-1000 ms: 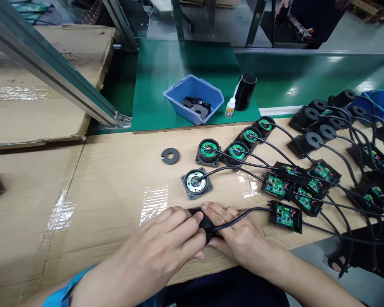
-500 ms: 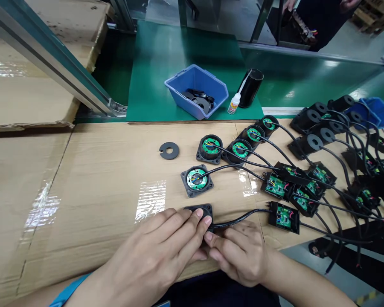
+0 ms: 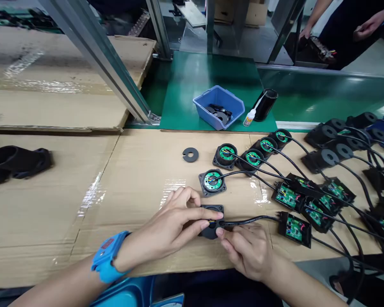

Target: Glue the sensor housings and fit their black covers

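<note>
My left hand (image 3: 176, 219) reaches over a black square-flanged housing (image 3: 218, 208) in the head view, its thumb and index finger on it near a bit of yellow wire. A dark disc (image 3: 210, 233) fills the middle of this housing, where the others show green boards. My right hand (image 3: 248, 249) grips the housing's lower right edge, thumb on top; its other fingers are curled and partly hidden. A black cable (image 3: 254, 219) runs from the housing to a black box with a green circuit board (image 3: 294, 228). Above lies a similar housing with its round green board (image 3: 212, 181) exposed.
A slotted black ring (image 3: 190, 154) lies on the cardboard. Behind stand a blue bin (image 3: 219, 91) of black parts, a small white bottle (image 3: 249, 117) and a black cylinder (image 3: 266, 104). Cabled housings crowd the right; black tubular parts (image 3: 17, 161) lie left. Another person's hands show beyond the frame.
The view has swung left, bringing the tubular parts into sight. My left hand has lifted partly off the housing, uncovering its dark disc; my right hand stays at its edge.
</note>
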Tool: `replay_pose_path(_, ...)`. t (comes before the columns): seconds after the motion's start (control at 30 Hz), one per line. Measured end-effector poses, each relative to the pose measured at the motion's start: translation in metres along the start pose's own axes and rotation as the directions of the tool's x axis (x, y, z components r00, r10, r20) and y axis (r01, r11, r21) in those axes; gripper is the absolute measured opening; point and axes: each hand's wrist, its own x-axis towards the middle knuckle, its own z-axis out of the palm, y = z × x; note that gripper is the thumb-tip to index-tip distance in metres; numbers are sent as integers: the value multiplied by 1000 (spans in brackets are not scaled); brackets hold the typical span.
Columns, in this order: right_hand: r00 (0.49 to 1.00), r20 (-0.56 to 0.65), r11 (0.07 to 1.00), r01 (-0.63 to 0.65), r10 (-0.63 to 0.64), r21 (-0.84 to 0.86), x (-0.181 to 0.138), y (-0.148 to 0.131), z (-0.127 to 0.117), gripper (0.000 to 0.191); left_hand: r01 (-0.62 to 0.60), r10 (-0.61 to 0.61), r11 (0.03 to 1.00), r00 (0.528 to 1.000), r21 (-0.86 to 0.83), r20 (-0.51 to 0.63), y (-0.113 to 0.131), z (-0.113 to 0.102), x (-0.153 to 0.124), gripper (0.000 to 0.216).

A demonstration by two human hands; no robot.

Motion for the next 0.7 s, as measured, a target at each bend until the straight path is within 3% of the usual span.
replay_pose_path(0.17, 1000, -15, 1000, -2, 1, -23, 1, 0, 1, 25, 61, -61, 984, 998, -167, 7, 1, 3, 3, 33)
replay_pose_path(0.27, 999, -38, 999, 11, -13, -49, 0, -1, 2, 25, 25, -24, 997, 1000, -79, 11, -1, 2, 2, 32)
replay_pose_path(0.47, 990, -107, 986, 78, -94, -150, -2, -2, 7, 27, -175, 178, 971, 984, 165, 1, -12, 1, 4, 39)
replay_pose_path(0.7, 996, -84, 996, 3, -11, -91, -1, -2, 5, 29, -170, 168, 984, 985, 51, 32, -14, 0, 10, 38)
